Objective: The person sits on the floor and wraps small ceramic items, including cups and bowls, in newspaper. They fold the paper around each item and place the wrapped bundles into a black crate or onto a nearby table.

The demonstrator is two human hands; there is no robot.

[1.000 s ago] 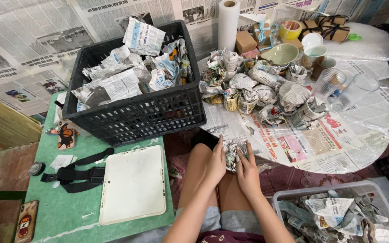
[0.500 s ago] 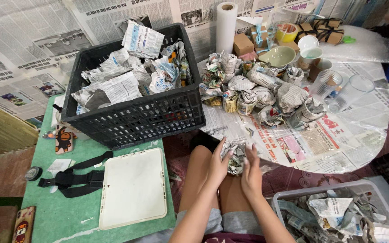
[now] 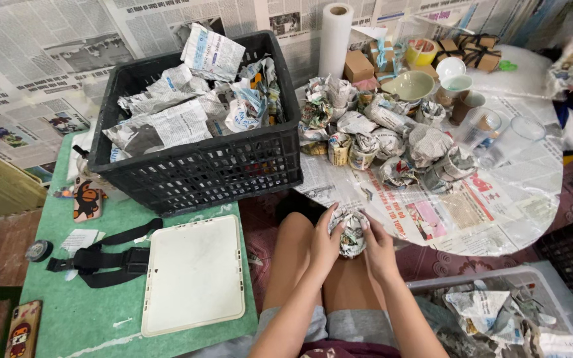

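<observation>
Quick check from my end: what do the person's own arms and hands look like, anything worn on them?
Both forearms are bare from elbow to wrist, with no sleeves in view. The left hand and right hand wear no gloves. No watch, bracelet or ring shows on either wrist or on the fingers, though they are small in the picture. The only clothing visible is grey shorts at the lap.

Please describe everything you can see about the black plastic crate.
The black crate is plastic with latticed, perforated walls and a solid rim. It stands upright, slightly skewed, resting on the green mat at the table's left side. It is filled nearly to the rim with newspaper-wrapped bundles. Neither hand touches it.
</observation>
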